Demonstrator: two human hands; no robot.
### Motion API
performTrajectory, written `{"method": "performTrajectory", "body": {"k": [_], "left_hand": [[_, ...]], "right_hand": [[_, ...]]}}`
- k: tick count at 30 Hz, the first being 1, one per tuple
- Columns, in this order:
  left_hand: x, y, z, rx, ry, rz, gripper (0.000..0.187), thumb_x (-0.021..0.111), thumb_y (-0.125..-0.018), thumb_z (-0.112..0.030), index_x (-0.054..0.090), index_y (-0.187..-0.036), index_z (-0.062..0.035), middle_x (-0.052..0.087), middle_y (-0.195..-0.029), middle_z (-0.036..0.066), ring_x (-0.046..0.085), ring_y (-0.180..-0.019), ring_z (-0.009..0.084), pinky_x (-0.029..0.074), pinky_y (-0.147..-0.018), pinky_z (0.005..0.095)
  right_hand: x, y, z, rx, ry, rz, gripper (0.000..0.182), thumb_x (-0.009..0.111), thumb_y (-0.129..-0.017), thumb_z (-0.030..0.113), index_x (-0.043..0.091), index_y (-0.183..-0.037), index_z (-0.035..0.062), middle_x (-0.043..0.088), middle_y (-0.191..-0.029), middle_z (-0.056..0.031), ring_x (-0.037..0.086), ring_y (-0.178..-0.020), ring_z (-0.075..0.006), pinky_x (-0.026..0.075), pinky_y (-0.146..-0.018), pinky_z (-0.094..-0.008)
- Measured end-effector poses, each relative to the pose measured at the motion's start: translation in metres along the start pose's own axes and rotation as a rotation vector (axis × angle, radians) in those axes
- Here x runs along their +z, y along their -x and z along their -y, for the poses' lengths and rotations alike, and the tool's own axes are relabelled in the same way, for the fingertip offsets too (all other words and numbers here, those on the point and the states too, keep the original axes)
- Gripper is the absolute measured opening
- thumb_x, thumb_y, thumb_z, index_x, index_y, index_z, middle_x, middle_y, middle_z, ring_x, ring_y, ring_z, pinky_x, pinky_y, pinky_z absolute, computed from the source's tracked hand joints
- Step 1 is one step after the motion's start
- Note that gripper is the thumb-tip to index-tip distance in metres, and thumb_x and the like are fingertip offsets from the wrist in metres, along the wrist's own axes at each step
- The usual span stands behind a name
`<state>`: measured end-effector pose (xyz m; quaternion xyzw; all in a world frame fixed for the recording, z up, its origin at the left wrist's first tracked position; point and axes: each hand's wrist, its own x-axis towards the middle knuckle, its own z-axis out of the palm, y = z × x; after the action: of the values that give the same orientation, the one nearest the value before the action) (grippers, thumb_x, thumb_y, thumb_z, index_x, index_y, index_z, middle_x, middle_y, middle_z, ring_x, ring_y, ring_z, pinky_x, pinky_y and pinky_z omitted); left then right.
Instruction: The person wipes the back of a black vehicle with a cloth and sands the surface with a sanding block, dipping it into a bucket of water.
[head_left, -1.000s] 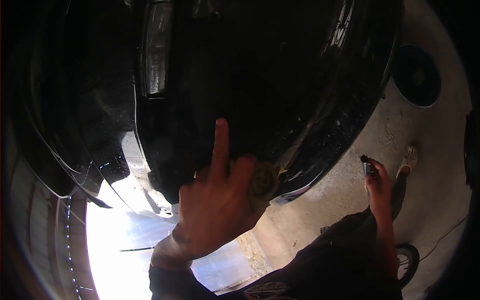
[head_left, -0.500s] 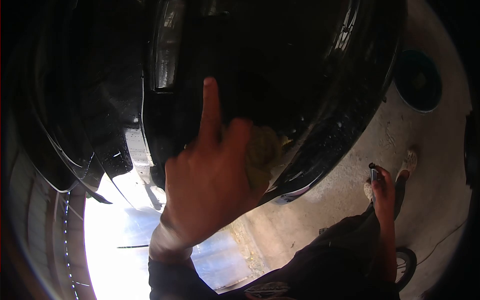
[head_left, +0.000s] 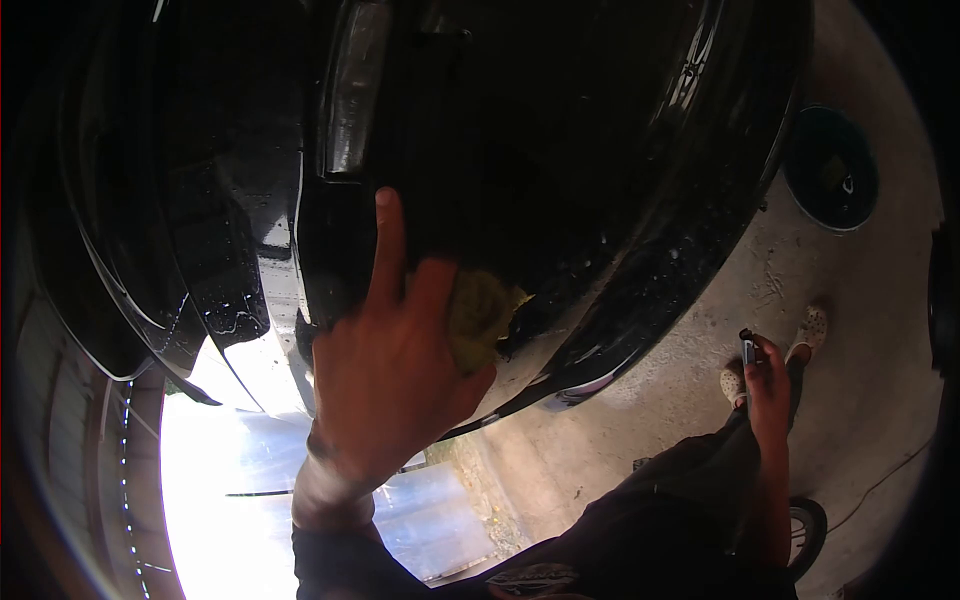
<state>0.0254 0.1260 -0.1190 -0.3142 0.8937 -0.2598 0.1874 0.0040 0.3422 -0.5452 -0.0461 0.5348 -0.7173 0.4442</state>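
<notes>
My left hand presses a yellow-green sponge against the glossy black car body. Its index finger stretches along the panel, while the thumb and other fingers close round the sponge. Just above that fingertip is a long clear lamp or lens set in the bodywork. Water drops dot the lower black edge to the right of the sponge. Lower down at my right side, my right hand is closed round a slim grey object with a black top, whose kind I cannot make out.
A dark round tub with something small in it stands on the concrete floor at the right. My feet in light clogs are near it. Part of a wheel shows at the lower right. Bright daylight fills the lower left.
My left hand has slid with the sponge down and to the left over the black panel. My right hand keeps its hold in nearly the same place.
</notes>
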Motion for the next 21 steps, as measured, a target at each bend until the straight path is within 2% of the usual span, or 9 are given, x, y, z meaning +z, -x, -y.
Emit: {"method": "performTrajectory", "body": {"k": [15, 18, 21], "left_hand": [[0.007, 0.033, 0.014, -0.041, 0.038, 0.099, 0.057, 0.084, -0.058, -0.016, 0.063, -0.111, -0.014, 0.032, -0.165, 0.027, 0.076, -0.088, 0.0429, 0.063, -0.067, 0.0462], [0.007, 0.04, 0.017, -0.03, 0.052, 0.109, 0.06, 0.084, -0.057, -0.016, 0.063, -0.113, -0.014, 0.035, -0.163, 0.027, 0.076, -0.087, 0.0441, 0.063, -0.067, 0.047], [0.005, 0.048, 0.016, -0.055, 0.066, 0.16, 0.063, 0.086, -0.058, -0.016, 0.063, -0.117, -0.0139, 0.043, -0.158, 0.025, 0.075, -0.094, 0.0438, 0.064, -0.072, 0.047]], "right_hand": [[0.0, 0.002, 0.009, -0.079, 0.043, -0.057, 0.04, 0.06, -0.101, 0.009, 0.058, -0.141, 0.0044, 0.061, -0.111, -0.0008, 0.053, -0.092, -0.0073, 0.044, -0.082, -0.0231], [0.001, 0.005, 0.012, -0.08, 0.055, -0.066, 0.041, 0.061, -0.101, 0.01, 0.058, -0.142, 0.0056, 0.061, -0.111, -0.0005, 0.053, -0.09, -0.0069, 0.044, -0.08, -0.0228], [0.004, 0.009, 0.019, -0.052, 0.07, -0.075, 0.041, 0.062, -0.101, 0.011, 0.058, -0.142, 0.0063, 0.061, -0.112, -0.0003, 0.053, -0.089, -0.0069, 0.044, -0.08, -0.0227]]}}
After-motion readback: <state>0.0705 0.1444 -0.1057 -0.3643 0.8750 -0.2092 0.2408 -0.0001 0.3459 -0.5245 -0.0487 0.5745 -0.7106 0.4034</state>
